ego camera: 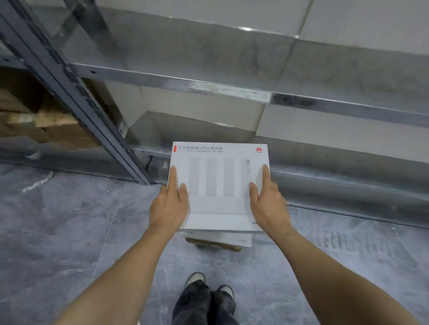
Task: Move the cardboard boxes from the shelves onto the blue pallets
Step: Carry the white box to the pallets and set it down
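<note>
In front of the metal shelf (227,87): a white box (218,183) is topping a small stack held above the floor (57,230).
Left hand (169,206): gripping the box's left edge, thumb lying on top.
Right hand (268,199): gripping the right edge likewise.
Underneath: a second white box (241,239) and a brown box (213,243) are showing.

"Is it bright here?"
"Yes, the light is soft and even. The white box (220,177) is so bright that its print looks pale."
"Any shiny spots?"
"One on the wall (246,29) and one on the shelf rail (227,90)."
"Any dark parts?"
"The brown boxes (20,115) on the left sit in shadow and look blurry. Straight lines bend near the edges."
</note>
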Motion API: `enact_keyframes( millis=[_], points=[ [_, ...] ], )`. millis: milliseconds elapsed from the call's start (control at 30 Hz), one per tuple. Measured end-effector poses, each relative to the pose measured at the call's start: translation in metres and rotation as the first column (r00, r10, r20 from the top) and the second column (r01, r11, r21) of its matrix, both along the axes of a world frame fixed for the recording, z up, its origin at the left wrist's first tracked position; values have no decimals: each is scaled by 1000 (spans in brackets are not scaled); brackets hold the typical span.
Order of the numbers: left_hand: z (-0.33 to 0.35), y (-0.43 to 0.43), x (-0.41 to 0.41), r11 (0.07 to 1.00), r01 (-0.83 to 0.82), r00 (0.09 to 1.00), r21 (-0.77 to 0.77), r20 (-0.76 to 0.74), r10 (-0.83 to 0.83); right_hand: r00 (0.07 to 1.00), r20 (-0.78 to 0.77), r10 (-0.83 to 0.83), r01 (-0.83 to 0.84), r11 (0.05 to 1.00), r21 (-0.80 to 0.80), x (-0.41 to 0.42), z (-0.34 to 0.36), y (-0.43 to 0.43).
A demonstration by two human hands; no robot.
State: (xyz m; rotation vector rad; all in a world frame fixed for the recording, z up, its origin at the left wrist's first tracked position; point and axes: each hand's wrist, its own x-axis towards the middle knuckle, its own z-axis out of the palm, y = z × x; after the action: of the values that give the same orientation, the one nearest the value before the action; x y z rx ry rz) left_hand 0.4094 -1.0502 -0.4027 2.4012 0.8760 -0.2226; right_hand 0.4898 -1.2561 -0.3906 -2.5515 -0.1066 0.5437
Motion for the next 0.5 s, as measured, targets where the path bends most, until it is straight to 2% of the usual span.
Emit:
enact_keyframes(
  millis=[233,500],
  points=[
    [62,33,-34,986,-160,987,36,34,159,986,56,156,-157,987,27,-6,57,49],
    [88,85,-80,950,-298,953,89,73,293,950,81,302,-307,950,54,-28,87,118]
  ],
)
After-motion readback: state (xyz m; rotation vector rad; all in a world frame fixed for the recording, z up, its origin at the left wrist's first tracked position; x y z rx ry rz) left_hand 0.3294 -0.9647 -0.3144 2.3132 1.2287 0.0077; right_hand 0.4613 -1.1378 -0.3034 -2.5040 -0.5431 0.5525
